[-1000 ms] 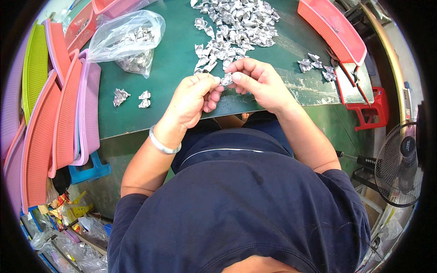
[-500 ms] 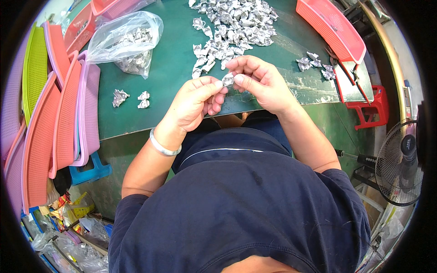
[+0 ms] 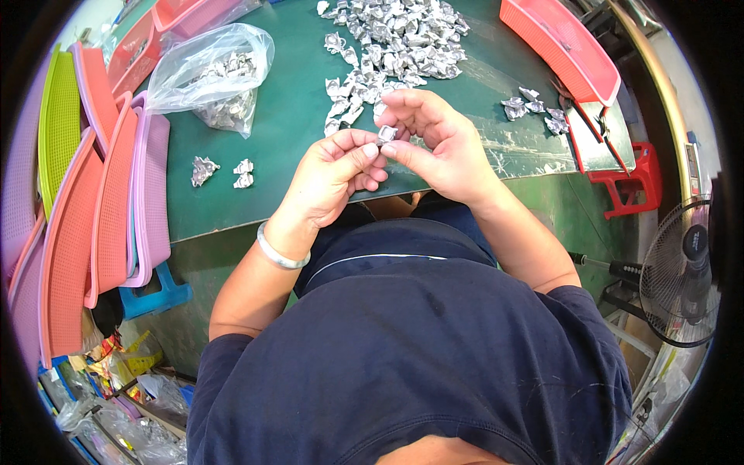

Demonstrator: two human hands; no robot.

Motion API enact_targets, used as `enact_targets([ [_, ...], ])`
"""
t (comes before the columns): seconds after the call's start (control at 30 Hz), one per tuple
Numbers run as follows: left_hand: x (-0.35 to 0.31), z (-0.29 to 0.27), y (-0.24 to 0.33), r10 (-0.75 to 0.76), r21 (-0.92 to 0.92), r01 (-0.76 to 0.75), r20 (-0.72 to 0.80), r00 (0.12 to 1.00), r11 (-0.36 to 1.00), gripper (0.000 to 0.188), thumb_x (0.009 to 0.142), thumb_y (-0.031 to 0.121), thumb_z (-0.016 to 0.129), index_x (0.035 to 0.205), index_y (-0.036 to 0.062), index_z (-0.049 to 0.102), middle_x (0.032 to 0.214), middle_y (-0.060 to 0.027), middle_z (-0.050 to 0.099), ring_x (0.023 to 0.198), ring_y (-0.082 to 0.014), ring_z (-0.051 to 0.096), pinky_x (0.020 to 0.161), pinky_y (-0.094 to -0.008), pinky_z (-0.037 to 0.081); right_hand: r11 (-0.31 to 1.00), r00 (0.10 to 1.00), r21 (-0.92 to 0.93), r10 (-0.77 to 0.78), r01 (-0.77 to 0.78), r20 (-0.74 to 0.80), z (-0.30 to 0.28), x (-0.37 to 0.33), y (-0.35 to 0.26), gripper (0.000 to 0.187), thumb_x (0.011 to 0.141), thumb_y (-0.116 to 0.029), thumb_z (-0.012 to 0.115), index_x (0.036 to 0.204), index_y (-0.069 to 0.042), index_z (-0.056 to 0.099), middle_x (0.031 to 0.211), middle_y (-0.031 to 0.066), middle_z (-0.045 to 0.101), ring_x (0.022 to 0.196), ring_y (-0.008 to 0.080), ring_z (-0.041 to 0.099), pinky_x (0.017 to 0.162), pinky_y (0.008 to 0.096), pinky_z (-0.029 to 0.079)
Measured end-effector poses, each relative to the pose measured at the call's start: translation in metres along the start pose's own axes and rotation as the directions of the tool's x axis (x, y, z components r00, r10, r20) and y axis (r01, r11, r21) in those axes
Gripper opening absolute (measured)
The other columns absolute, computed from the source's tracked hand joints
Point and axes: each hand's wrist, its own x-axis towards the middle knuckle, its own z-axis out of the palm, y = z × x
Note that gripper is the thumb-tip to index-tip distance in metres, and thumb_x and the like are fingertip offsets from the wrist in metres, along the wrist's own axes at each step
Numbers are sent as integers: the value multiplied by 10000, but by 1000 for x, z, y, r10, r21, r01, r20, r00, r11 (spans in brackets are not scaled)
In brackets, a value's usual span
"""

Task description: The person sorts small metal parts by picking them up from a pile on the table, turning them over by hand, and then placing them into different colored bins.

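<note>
Silver metal piece (image 3: pixel 387 135): our left hand (image 3: pixel 335 169) pinches it over the green table (image 3: pixel 293 87), fingertips hiding part.
Right hand (image 3: pixel 448 155): thumb against it; gripping, we can't tell.
Clear bag (image 3: pixel 180 79): silver pieces (image 3: pixel 226 71) inside, blurred by plastic.
Heap (image 3: pixel 411 40): far end cut off.

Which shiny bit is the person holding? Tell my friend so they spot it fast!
Find the green table, then its near edge. There, the left hand holds a small silvery metal piece, the right hand close against it. Unlike those in the big pile beyond, it's held.
</note>
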Motion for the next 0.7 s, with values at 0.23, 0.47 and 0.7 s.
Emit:
enact_targets([
  [0.23,1,-2,-3,14,-90,-9,60,998,996,155,895,100,503,1011,8,550,860,-76,617,745,-150,618,655,-259,529,952,980,-243,-199,188,-19,4,1,-2,456,726,6,647,1155,-42,502,900,73,613,743,135,565,671,249,469],
  [0.47,-1,-2,-3,-23,-294,31,30,999,955,116,898,117,488,936,22,542,893,-115,621,776,-202,629,708,-312,534,935,988,-319,-138,154,73,-2,3,-7,374,740,-13,649,1099,-39,552,932,63,620,793,135,566,711,260,456],
  [0.7,-1,-10,-2,-4,-283,8,14,1000,959,119,878,143,493,929,37,513,915,-116,584,812,-212,590,688,-293,509,642,977,-759,-209,113,-32,-25,25,13,214,732,-52,610,945,-43,613,839,110,580,809,287,565,722,362,460],
])
